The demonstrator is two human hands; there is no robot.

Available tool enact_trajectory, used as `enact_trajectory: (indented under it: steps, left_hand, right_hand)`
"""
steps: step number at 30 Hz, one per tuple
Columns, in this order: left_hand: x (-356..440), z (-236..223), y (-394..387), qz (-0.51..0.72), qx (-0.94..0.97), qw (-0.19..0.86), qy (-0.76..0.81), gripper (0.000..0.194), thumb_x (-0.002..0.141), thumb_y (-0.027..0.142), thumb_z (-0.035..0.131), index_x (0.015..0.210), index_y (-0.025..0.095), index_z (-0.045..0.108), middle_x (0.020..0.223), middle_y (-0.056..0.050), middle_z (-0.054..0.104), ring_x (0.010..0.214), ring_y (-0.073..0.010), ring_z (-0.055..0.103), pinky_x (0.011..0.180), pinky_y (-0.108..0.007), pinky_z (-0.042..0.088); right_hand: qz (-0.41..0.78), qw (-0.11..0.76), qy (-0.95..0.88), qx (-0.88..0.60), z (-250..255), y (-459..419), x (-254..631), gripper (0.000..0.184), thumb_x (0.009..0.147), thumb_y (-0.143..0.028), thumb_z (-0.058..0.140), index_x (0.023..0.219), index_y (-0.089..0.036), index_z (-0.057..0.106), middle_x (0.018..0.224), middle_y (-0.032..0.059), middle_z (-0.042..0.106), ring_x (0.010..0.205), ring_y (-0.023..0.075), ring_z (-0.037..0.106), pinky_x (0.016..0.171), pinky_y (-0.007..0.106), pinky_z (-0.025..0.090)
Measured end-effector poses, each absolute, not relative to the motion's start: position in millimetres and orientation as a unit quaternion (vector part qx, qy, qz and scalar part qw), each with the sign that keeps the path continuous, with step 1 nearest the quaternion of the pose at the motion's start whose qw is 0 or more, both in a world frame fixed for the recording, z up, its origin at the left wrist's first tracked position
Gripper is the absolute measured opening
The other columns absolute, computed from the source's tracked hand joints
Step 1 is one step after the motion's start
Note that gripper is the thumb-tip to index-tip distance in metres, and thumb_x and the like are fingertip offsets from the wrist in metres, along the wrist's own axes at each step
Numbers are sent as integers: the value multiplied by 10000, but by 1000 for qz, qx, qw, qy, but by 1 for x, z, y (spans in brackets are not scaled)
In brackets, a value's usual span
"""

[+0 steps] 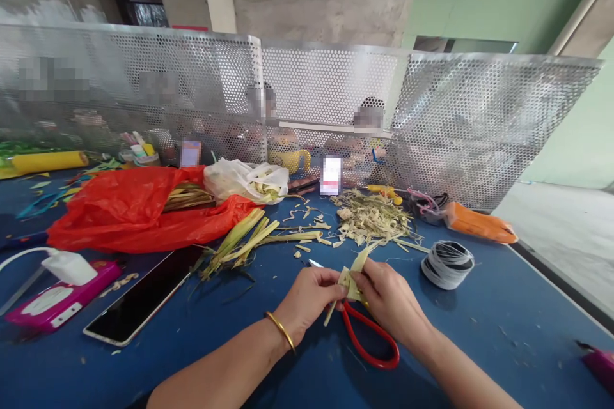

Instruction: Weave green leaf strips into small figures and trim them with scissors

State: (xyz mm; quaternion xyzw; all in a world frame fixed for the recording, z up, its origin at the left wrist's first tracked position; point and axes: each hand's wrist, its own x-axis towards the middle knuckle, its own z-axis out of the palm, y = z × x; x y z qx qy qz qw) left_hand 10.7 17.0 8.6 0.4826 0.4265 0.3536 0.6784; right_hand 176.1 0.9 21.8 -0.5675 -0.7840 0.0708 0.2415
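While scissors (381,364) show beneath, left hand (309,297) and right hand (391,299) pinch leaf (359,262) — fingers (334,293) closed.

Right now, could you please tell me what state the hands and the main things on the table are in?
Left hand: closed on the leaf
Right hand: pinching the leaf
Leaf: held by both hands
Scissors: below the hands; open or shut hidden
Red bag: open, stalks showing
White bag: open, pieces inside
Dark phone: flat, screen dark
Other phone: upright, screen lit
Charger: plugged into socket block
Coil: wound
Scraps: heaped loose
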Motion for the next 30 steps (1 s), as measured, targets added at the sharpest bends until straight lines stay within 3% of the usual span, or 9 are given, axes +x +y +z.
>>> enact_trajectory:
  steps: [4,9,13,17,19,21,26,28,30]
  left_hand:
    - [12,8,16,343,475,690,424,270,654,357,740,794,127,740,668,-29,684,542,-82,520,565,-202,397]
    - [16,3,15,366,435,698,435,340,567,313,814,832,127,714,722,-40,710,647,-136,636,656,-229,472]
    - [16,2,17,392,370,703,463,322,609,263,782,882,122,688,747,-55,719,646,-147,663,651,-243,498]
    - [13,7,19,401,327,701,491,307,628,233,770,896,120,671,719,-60,714,614,-140,663,587,-217,488]
    - [12,9,20,401,320,699,499,296,644,229,759,906,124,669,706,-58,712,594,-133,658,550,-205,476]
    - [12,9,21,398,324,700,497,266,666,220,738,905,126,669,696,-51,709,582,-124,651,542,-200,474]
    - [12,8,21,395,354,694,486,246,688,222,718,909,123,674,683,-55,709,599,-125,654,563,-200,476]
    - [12,8,20,393,364,692,483,277,689,238,719,934,118,675,712,-63,717,604,-128,658,567,-203,475]
    - [12,9,20,387,378,689,483,275,689,234,716,932,111,677,718,-60,717,597,-127,657,561,-201,471]
  right_hand:
    - [137,214,-744,-618,18,2,176,207,910,-296,399,731,-221,473,590,-31,540,517,128,432,502,242,249]
    - [214,291,-692,-625,9,0,168,264,893,-360,414,690,-209,488,625,-24,560,573,127,453,529,229,285]
    - [234,293,-679,-631,9,1,168,283,885,-399,433,688,-208,501,613,-28,555,567,128,460,526,227,301]
    - [198,252,-728,-606,25,0,178,151,853,-352,498,893,-217,552,612,-41,562,554,133,475,534,237,299]
    - [189,255,-752,-578,34,-1,182,202,849,-311,500,1014,-219,572,635,-33,572,566,136,478,547,243,307]
    - [256,268,-758,-538,40,-2,185,235,847,-317,505,1024,-210,617,676,-11,593,590,136,490,560,245,337]
    - [569,315,-613,-449,45,-2,185,337,827,-422,564,1010,-160,672,829,55,669,727,163,605,680,279,458]
    - [583,330,-597,-441,42,-1,183,333,799,-419,614,1011,-168,669,849,51,674,770,166,617,723,284,464]
    - [526,345,-627,-460,37,0,181,279,794,-433,620,845,-163,667,725,13,633,665,133,572,656,250,443]
